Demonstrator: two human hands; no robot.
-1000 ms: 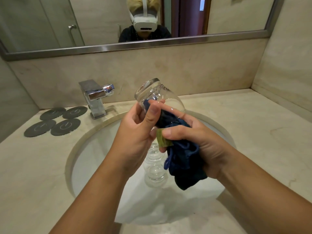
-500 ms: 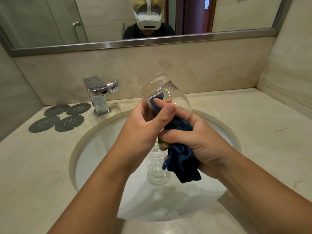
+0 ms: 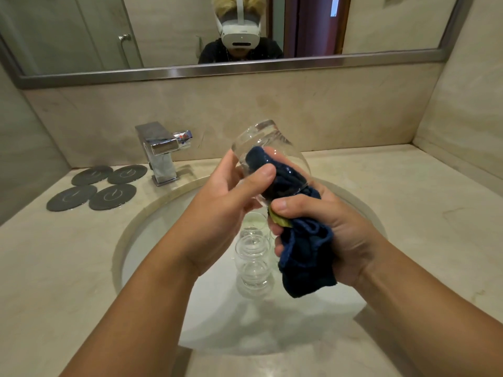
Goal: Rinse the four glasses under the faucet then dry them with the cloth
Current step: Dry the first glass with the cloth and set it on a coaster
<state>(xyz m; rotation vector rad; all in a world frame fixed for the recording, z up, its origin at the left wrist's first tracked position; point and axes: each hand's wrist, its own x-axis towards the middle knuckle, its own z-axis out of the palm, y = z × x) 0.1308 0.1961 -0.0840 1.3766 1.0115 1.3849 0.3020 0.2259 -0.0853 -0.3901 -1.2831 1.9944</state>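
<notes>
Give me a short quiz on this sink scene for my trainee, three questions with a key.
1. True or false: the blue cloth is stuffed into the glass that the left hand grips.
2. Where do the other glasses stand? A on a shelf; B in the sink; C on the floor.
3. How many dark coasters lie left of the faucet?
Key: 1 true; 2 B; 3 four.
</notes>
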